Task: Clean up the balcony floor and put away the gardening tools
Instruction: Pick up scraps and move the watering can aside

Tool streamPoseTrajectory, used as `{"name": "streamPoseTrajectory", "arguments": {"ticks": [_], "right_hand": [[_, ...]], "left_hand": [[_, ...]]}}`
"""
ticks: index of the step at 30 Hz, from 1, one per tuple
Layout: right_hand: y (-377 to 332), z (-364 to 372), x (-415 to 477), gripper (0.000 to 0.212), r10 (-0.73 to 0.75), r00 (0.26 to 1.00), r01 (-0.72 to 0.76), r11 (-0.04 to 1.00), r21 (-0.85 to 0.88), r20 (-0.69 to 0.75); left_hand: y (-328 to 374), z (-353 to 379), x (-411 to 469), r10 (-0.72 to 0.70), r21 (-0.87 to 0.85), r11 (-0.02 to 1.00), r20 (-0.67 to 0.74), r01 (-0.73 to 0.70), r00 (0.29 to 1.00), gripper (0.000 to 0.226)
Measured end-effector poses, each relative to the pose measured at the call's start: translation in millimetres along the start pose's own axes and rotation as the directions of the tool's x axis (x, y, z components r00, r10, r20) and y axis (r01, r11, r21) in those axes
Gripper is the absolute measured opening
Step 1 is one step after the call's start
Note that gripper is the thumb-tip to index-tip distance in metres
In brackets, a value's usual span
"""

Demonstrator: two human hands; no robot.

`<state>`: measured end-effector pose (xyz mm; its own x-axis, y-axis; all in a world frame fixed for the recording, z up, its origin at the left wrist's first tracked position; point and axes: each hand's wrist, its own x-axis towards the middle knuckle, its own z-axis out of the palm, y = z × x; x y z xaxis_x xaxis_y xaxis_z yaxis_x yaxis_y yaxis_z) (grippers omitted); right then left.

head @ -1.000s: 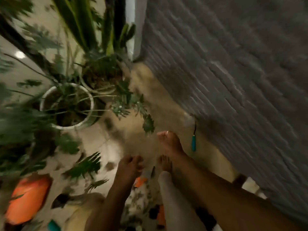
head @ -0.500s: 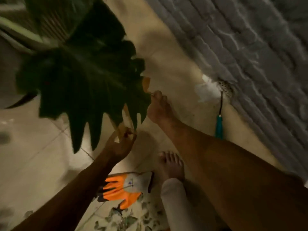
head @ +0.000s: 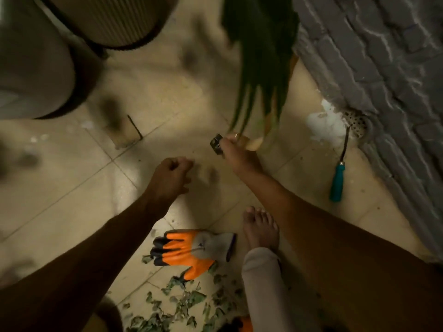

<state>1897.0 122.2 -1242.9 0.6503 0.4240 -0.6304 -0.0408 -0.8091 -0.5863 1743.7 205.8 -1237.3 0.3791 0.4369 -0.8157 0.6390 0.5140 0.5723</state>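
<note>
Tool (head: 338,180) lies along the wall (head: 383,68); left hand (head: 172,173), fingers (head: 184,163) curled together, over open tiles (head: 72,188).

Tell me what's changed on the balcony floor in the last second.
The left hand, which was pinching the yellowed edge of the big leaf half a second ago, has come off it and now hangs as a fist over the floor, nothing visible in it. The orange glove and the teal-handled tool by the wall drain stayed put.
</note>
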Motion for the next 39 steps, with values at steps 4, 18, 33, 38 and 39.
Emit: {"name": "streamPoseTrajectory", "arguments": {"ticks": [4,18,33,38,39], "right_hand": [[-16,25,-25,0.022,-0.056,0.950,0.004,0.986,0.166,0.308],[-79,142,-9,0.044,-0.556,0.785,0.615,0.649,-0.448,0.272],[-52,186,9,0.057,-0.562,0.767,0.623,0.536,-0.570,0.309],[-53,177,12,0.033,-0.511,0.839,0.486,0.545,-0.683,0.190],[-50,174,8,0.034,-0.494,0.854,0.456,0.559,-0.693,0.163]], "left_hand": [[10,-19,-17,0.124,-0.061,0.991,0.059,-0.120,0.991,0.035],[-59,-122,-48,-0.024,-0.251,0.968,-0.025,0.018,0.999,0.025],[-89,-132,-42,-0.129,-0.173,0.979,-0.127,0.106,0.984,0.025],[-86,-125,-46,-0.118,-0.161,0.981,-0.082,0.104,0.990,0.026],[-87,-125,-46,-0.128,-0.153,0.982,-0.091,0.113,0.988,0.032]]}}
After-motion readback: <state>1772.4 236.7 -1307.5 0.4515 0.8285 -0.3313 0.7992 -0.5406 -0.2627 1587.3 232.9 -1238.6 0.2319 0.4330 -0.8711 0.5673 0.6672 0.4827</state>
